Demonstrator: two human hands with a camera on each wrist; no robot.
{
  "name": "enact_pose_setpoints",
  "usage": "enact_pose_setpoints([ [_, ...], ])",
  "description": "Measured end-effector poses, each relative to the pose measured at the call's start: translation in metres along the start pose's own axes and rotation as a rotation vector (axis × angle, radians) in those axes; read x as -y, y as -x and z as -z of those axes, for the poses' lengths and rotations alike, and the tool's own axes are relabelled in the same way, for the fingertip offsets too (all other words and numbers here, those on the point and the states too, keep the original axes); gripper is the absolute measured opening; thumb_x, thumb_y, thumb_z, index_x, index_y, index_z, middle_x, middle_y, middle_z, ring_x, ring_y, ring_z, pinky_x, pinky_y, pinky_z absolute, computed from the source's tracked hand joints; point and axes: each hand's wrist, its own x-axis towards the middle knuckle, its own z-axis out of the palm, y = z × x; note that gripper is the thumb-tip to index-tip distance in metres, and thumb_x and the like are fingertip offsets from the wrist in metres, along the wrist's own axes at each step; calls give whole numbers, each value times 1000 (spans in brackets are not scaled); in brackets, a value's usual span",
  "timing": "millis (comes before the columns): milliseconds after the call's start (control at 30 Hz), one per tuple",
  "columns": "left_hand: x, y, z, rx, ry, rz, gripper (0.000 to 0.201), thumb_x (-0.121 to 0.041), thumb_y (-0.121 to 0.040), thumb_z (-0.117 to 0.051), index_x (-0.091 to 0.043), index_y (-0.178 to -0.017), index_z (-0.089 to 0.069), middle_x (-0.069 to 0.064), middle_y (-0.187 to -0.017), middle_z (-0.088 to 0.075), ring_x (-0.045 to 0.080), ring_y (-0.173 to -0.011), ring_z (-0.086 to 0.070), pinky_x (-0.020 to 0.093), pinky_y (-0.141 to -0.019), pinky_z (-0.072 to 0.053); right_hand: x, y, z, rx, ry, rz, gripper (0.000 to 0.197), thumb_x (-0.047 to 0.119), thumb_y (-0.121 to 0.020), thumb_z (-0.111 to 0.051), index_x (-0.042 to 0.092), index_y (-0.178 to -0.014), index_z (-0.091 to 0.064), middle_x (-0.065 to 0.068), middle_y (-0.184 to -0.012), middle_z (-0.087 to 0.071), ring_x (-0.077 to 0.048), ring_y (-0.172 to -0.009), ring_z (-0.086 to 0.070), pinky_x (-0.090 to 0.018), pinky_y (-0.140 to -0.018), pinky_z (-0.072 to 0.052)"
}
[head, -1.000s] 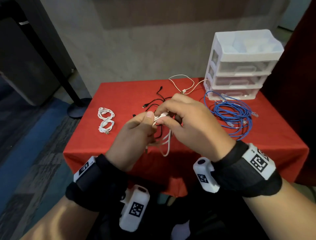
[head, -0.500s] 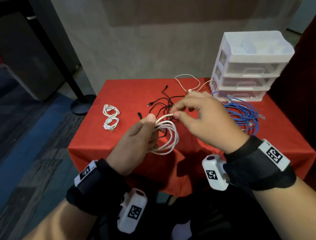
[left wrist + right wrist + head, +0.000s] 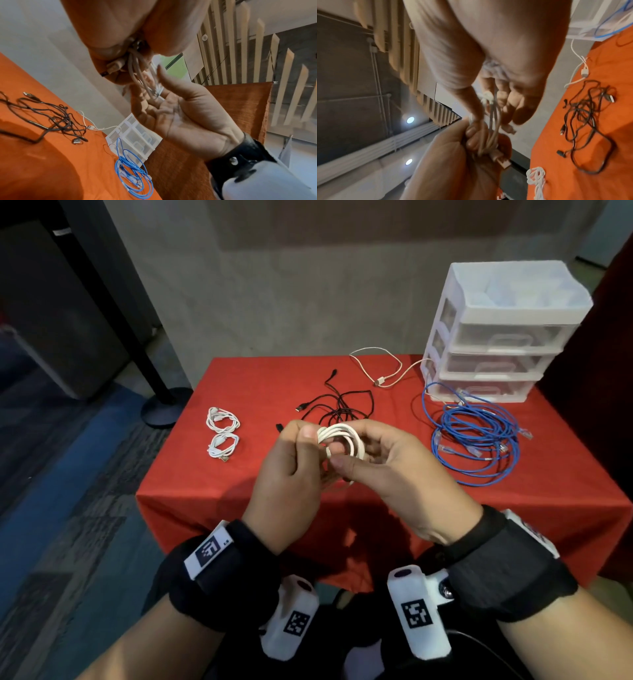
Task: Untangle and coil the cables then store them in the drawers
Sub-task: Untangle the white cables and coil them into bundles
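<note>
Above the red table's [image 3: 239, 484] front half, both hands hold a white cable [image 3: 339, 436] wound into a small coil. My left hand [image 3: 310, 440] pinches its left side with the thumb on top; the bunched strands [image 3: 135, 65] and a USB plug [image 3: 115, 67] stick out of that grip. My right hand [image 3: 349, 450] curls round the coil's right side, thumb underneath and fingers over the loops [image 3: 493, 116]. A white three-drawer unit [image 3: 496, 337] stands at the back right with its drawers closed.
Two coiled white cables [image 3: 222, 421] [image 3: 222, 445] lie at the left. Tangled black cables [image 3: 339, 409] lie beyond my hands, a thin white cable [image 3: 380, 368] at the back, and a loose blue cable [image 3: 476, 440] in front of the drawer unit.
The white cable's hanging loops have been gathered into a tighter coil. My right hand has moved from pinching the cable's end to closing round the coil beside my left hand.
</note>
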Motion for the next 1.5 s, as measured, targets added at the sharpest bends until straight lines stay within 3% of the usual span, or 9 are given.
enact_pose_setpoints([
  [100,-1,3,-2,2,-29,-32,29,-30,-107,-40,-14,-86,-51,-9,-65,-50,8,-61,-44,27,-60,-40,-4,-2,-4,-78,-91,0,22,-8,-91,-66,7,-106,-71,-11,-91,-71,-19,-82,-61,-30,-78,-49],
  [233,0,1,0,31,-39,-34,19,-30,-102,-52,-11,-100,-51,9,-73,-63,13,-64,-57,32,-59,-50,-2,-3,-4,-144,-190,-7,29,-19,-86,-61,2,-104,-71,-15,-90,-73,-16,-77,-66,-21,-70,-54],
  [433,-4,-8,15,67,149,129,19,-29,-99,-50,-13,-91,-56,-5,-61,-48,20,-59,-40,41,-63,-36,5,-3,4,-70,-290,-10,30,5,-87,-72,3,-117,-69,-15,-101,-74,-22,-86,-66,-31,-79,-53],
  [700,-17,-11,36,348,236,355,21,-26,-95,-51,-8,-85,-55,1,-66,-43,16,-60,-49,35,-62,-38,0,0,8,22,-301,-12,24,-2,-92,-62,0,-116,-65,-16,-98,-71,-15,-81,-64,-21,-78,-51],
  [867,-21,-5,25,223,371,479,45,-16,-105,-44,-17,-68,-69,-3,-59,-45,13,-57,-43,33,-65,-34,0,4,4,21,193,268,39,-2,-91,-71,17,-124,-63,-5,-115,-67,-21,-96,-69,-35,-87,-55],
  [1000,-18,-3,15,147,329,478,30,-20,-107,-41,-8,-86,-60,-5,-57,-39,9,-51,-39,29,-57,-32,0,4,4,-87,562,502,9,12,-89,-78,14,-97,-78,1,-108,-70,-18,-98,-68,-32,-82,-53],
  [1100,-18,0,11,201,158,368,33,-25,-108,-41,-2,-98,-63,-7,-58,-33,10,-50,-31,30,-54,-26,8,1,6,-232,220,310,7,7,-91,-73,13,-89,-76,-6,-86,-75,-20,-80,-70,-39,-77,-55],
  [1233,-25,0,13,273,-39,187,35,-21,-110,-36,-7,-91,-62,-3,-59,-32,12,-53,-27,30,-54,-27,17,-2,4,-223,-215,24,7,7,-95,-65,9,-90,-69,-6,-74,-71,-15,-65,-66,-26,-63,-53],
  [1500,-9,3,17,202,-242,-16,30,-37,-101,-44,-14,-90,-59,-17,-55,-47,4,-52,-40,28,-57,-33,12,-6,1,-276,-408,-125,15,9,-95,-67,11,-106,-57,-11,-69,-63,-16,-52,-64,-30,-55,-51],
])
